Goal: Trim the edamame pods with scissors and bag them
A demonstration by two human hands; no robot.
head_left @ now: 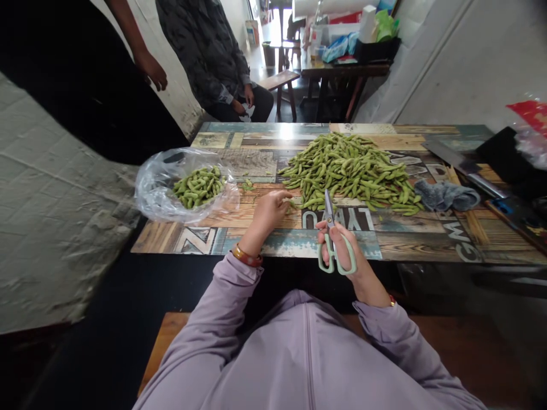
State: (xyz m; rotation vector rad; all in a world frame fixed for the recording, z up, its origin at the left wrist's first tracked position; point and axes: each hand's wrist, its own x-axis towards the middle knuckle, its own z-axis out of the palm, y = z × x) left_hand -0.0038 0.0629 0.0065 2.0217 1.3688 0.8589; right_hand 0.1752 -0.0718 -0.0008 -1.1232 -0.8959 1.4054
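In the head view, my right hand (342,245) holds scissors (337,253) with pale green handles, blades pointing up and away from me and nearly together. My left hand (270,212) is low over the table with its fingers bent and a little apart, beside small green bits (292,204). No whole pod shows in its fingers. Just beyond both hands lies a large heap of green bean pods (346,171). To the left, a clear plastic bag (156,188) stands wide open with more pods (199,188) inside.
A patterned table (419,245) bears everything. Right of the heap are a grey cloth (448,196) and a large knife (453,156). Green scraps (247,185) lie near the bag. Beyond the table, one person (213,62) sits and another person's hand (150,69) hangs at the left.
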